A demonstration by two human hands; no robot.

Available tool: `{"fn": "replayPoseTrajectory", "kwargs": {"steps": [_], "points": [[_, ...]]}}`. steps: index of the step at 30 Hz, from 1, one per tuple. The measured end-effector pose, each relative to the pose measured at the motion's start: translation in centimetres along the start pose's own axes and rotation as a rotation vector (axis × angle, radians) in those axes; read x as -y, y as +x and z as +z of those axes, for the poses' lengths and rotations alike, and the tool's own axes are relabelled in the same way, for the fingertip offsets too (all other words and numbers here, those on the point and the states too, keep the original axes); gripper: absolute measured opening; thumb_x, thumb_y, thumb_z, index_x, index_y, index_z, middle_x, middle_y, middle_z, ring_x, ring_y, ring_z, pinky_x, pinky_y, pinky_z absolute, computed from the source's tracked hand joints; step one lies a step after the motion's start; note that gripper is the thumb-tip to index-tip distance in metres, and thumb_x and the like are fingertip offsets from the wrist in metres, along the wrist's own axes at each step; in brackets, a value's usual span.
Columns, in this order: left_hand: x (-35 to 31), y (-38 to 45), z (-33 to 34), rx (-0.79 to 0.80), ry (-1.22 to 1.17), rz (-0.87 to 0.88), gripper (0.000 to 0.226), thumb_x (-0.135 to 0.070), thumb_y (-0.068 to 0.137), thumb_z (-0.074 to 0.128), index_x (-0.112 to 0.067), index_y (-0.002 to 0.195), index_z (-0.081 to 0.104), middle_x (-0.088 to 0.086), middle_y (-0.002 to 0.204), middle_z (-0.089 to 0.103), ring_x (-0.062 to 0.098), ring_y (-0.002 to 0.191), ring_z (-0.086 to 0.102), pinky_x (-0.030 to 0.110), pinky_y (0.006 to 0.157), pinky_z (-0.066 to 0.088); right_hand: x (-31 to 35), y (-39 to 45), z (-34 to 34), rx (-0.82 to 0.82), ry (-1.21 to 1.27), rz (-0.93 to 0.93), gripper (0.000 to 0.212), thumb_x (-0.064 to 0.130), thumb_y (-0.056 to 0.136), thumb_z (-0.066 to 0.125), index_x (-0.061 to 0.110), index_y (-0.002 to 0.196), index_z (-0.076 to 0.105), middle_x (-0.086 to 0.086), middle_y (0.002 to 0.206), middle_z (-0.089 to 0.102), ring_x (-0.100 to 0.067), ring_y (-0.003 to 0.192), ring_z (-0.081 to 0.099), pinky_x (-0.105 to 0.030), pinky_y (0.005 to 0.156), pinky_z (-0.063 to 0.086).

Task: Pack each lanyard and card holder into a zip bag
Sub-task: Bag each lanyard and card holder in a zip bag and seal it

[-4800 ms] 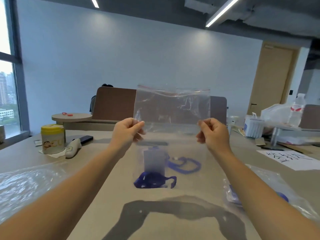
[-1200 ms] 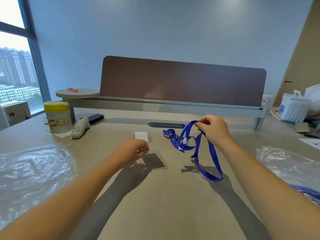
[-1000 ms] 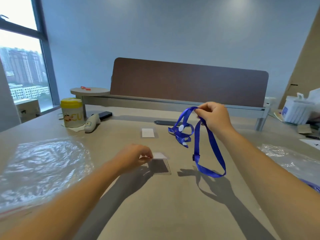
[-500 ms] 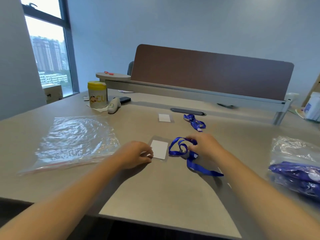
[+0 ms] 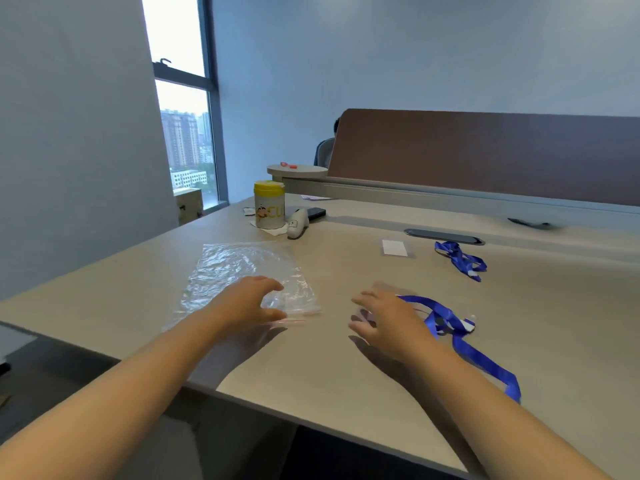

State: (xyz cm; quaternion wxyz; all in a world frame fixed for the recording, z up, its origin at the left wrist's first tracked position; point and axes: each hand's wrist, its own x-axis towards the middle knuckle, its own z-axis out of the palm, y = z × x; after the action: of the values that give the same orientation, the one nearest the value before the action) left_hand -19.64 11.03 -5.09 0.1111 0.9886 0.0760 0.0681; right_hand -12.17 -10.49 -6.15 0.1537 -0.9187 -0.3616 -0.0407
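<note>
On the beige desk (image 5: 346,375), your left hand (image 5: 242,304) has swung to 10 o'clock, spread empty over a zip bag (image 5: 242,271); your right hand (image 5: 384,320), fingers loose, has released the lanyard (image 5: 446,320) — bagging comes next.

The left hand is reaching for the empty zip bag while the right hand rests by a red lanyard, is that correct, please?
Not quite: the lanyard by the right hand is blue, as the head view shows. The left hand is indeed reaching for the empty zip bag.
</note>
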Motion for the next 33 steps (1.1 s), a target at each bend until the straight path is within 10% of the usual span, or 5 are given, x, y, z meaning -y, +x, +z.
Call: {"fn": "replayPoseTrajectory", "kwargs": {"steps": [16,33], "points": [[4.2,-1.5,-0.5,0.054,-0.095,-0.079,0.037,-0.039,0.084,0.059,-0.022,0.117,0.061,-0.002,0.125,0.06,0.014,0.112,0.054,0.022,0.094,0.039,4.2,5.3,2.4,-0.005,-0.051,-0.158,0.026,0.022,0.094,0.045,0.015,0.113,0.062,-0.005,0.116,0.064,-0.022,0.105,0.057,-0.031,0.091,0.046],[0.0,-0.2,-2.4,-0.391,0.01,0.284,0.013,-0.002,0.082,0.061,-0.009,0.09,0.07,0.009,0.116,0.065,0.03,0.097,0.066,0.025,0.081,0.049,1.2,4.8,-3.1,-0.35,0.256,0.025,0.025,0.017,0.092,0.05,0.002,0.107,0.065,-0.015,0.102,0.069,-0.02,0.085,0.06,-0.027,0.08,0.047]]}}
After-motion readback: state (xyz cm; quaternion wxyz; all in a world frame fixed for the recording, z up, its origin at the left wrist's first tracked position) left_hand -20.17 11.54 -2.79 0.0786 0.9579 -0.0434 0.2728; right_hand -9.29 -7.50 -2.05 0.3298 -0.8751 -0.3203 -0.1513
